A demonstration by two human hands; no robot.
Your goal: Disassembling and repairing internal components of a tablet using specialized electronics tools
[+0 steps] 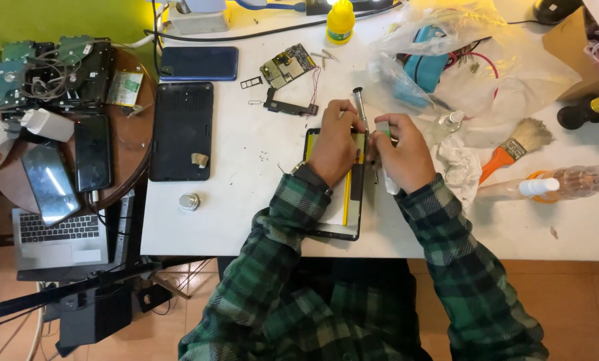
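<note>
Screwdriver [360, 107] upright, tip down

Opened black phone [343, 200] with yellow-edged battery, flat near the table's front edge; silver screwdriver [360, 107] upright above it.

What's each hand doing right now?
Left hand: closed on a screwdriver over the opened phone.
Right hand: closed on a small white object, unclear.

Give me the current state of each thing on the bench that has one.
opened phone: back off, flat under both hands
left hand: holding the screwdriver upright
right hand: gripping a small white piece
circuit board: removed, lying loose
laptop: open
yellow bottle: capped
</note>
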